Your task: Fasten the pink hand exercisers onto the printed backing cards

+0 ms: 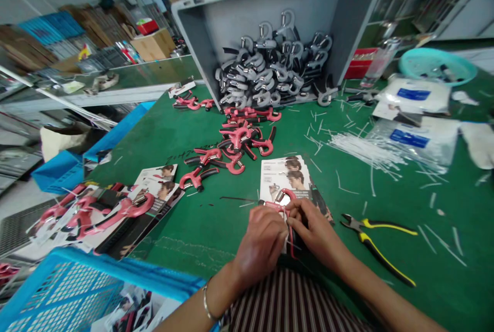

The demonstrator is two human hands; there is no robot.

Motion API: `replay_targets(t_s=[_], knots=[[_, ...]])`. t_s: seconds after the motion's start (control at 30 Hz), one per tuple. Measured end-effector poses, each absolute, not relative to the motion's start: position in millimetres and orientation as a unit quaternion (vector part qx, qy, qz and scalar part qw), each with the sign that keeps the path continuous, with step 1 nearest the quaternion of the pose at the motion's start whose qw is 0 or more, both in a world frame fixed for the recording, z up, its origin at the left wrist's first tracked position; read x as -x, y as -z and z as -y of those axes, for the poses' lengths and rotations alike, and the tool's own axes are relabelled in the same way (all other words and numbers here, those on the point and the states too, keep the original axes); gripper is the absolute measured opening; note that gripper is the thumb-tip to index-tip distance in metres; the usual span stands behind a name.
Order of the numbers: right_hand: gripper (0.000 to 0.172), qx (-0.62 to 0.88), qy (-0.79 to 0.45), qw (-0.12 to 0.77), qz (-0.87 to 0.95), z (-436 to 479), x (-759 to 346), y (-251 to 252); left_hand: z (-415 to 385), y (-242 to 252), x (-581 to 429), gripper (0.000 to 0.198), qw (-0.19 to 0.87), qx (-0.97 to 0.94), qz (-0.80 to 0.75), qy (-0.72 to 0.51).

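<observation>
My left hand (262,239) is closed, its fingers curled against a red hand grip strengthener (286,195) that lies on printed picture cards (270,175). My right hand (314,229) pinches close beside it, thumb and forefinger together at a thin white strip that looks like a cable tie (285,217). The fingertips of both hands nearly meet, and they hide most of the strengthener's handles. To the right of my right hand lie diagonal cutters (365,234) with yellow and black handles, jaws apart.
Loose red grip strengtheners (235,139) lie ahead, before a grey bin (196,49) heaped with grey ones. White cable ties (366,152) scatter at right near plastic bags (420,136). Carded red strengtheners (111,213) are piled at left, above a blue basket (65,280).
</observation>
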State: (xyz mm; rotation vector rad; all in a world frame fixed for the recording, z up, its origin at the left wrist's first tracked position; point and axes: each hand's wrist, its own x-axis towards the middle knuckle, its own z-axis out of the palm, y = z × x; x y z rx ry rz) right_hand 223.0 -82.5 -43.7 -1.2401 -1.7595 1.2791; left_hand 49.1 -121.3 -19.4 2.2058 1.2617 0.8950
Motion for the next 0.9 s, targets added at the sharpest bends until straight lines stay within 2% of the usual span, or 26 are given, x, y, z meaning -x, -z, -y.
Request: replay_targets(t_s=[0.1,0.33,0.53,0.6,0.7,0.77,0.8,0.9], knots=[[0.015,0.455,-0.502,0.309,0.667,83,-222,46,135,28,-44,0.013,0.221,-0.797,-0.46,-0.324],[0.011,0.458,-0.487,0.3,0.68,81,-220,44,142,49,-53,0.016,0.169,-0.859,-0.424,-0.232],[0.012,0.442,-0.49,0.304,0.687,85,-218,40,136,29,-38,0.015,0.259,-0.699,-0.526,-0.409],[0.013,0.438,-0.487,0.307,0.691,84,-215,42,137,27,-37,0.014,0.237,-0.736,-0.512,-0.373],[0.013,0.435,-0.488,0.305,0.692,81,-213,44,144,26,-40,0.014,0.18,-0.842,-0.444,-0.249],[0.013,0.435,-0.48,0.304,0.699,81,-216,41,152,24,-38,0.011,0.148,-0.835,-0.477,-0.232],[0.013,0.435,-0.463,0.303,0.71,83,-218,38,156,22,-36,0.014,0.13,-0.809,-0.519,-0.243],[0.009,0.42,-0.376,0.278,0.778,98,-225,27,169,21,-27,0.051,0.092,-0.726,-0.633,-0.252]])
